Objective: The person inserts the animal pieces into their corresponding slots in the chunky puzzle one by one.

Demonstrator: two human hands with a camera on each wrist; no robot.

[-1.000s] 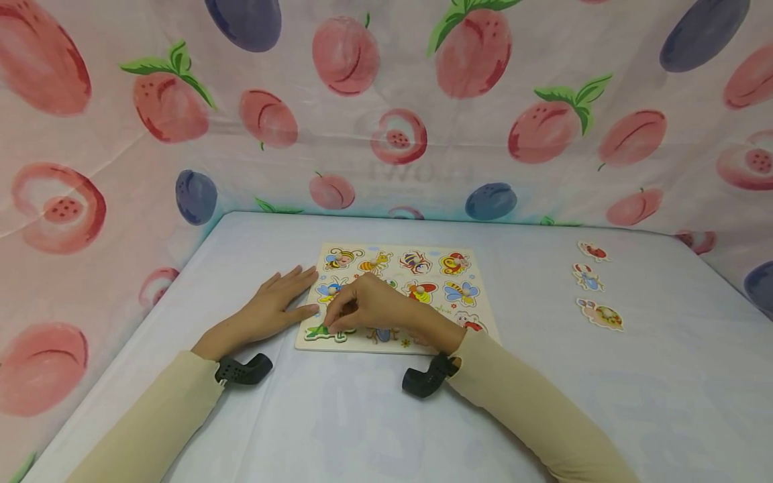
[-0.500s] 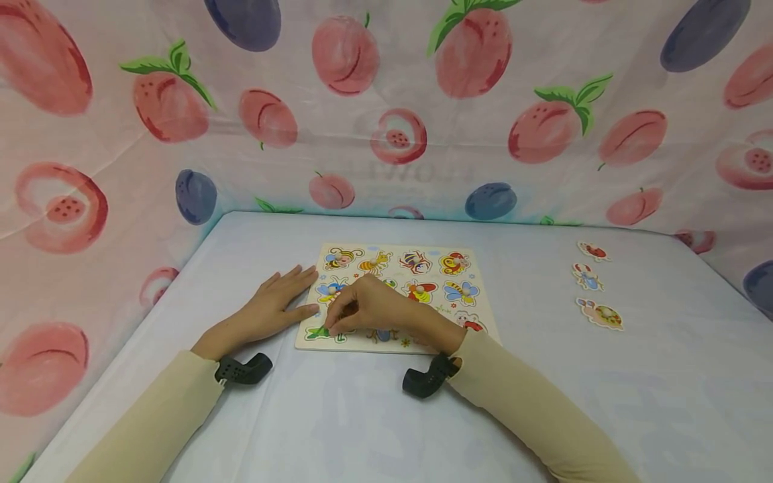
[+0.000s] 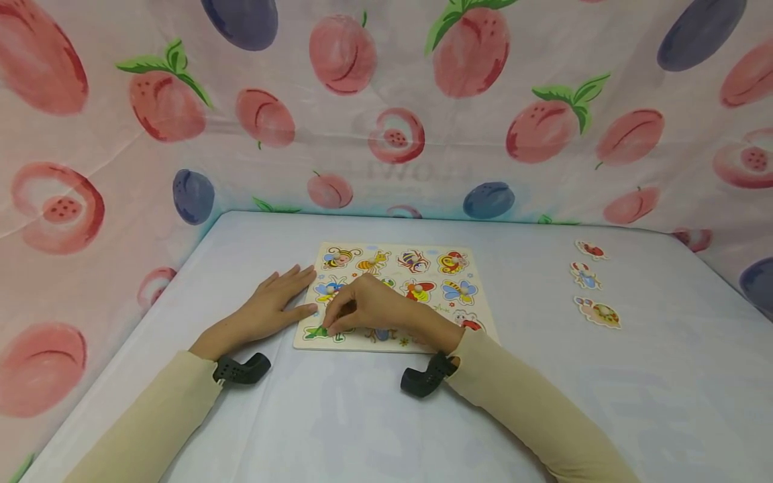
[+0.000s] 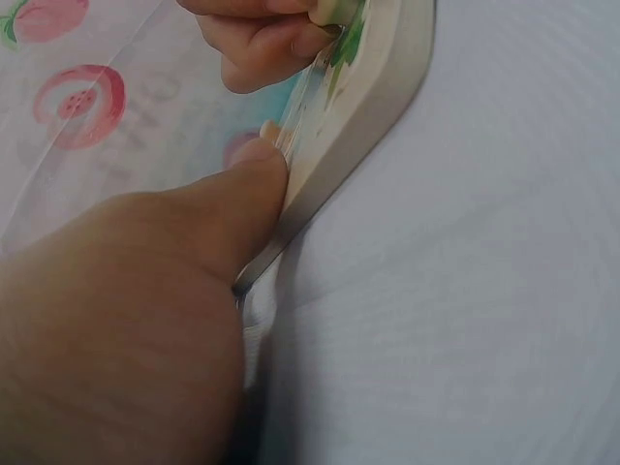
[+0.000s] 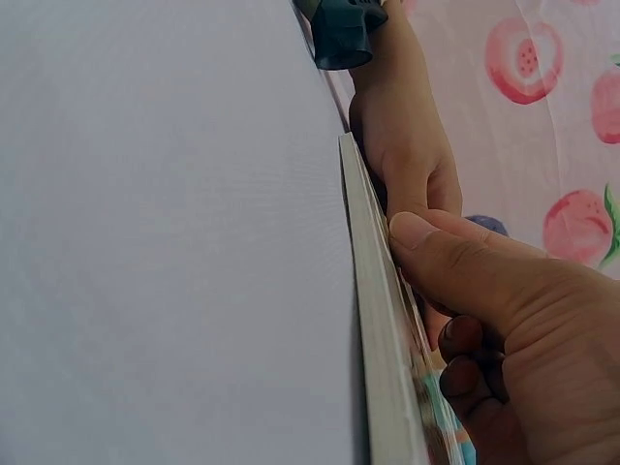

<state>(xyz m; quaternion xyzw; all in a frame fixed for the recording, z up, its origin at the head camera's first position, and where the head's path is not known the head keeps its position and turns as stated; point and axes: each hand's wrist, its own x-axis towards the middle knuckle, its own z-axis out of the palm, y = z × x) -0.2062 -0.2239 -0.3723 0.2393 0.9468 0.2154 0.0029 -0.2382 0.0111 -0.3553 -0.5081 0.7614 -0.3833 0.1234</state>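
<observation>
A pale wooden peg puzzle board (image 3: pixel 362 346) with several painted insect pieces lies on the white table. At its lower left corner sits a green insect-shaped piece (image 3: pixel 314 332), partly covered by my right hand (image 3: pixel 377 305). Thumb and index finger of that hand pinch the piece's small knob (image 4: pixel 334 12), while the other fingers curl in. My left hand (image 3: pixel 266 312) lies with spread, straight fingers at the board's left side. Its thumb (image 4: pixel 254 170) touches the board's edge in the left wrist view.
Off to the right on the table lie three loose pieces: a red-bodied one (image 3: pixel 592 250), a blue beetle (image 3: pixel 586 276) and a snail (image 3: pixel 598 312). Fruit-printed cloth (image 3: pixel 398 100) rises behind and at the left.
The green piece, slightly raised and off its outline a second ago, now lies lower and lined up in the board. Both hands hold nearly the same position.
</observation>
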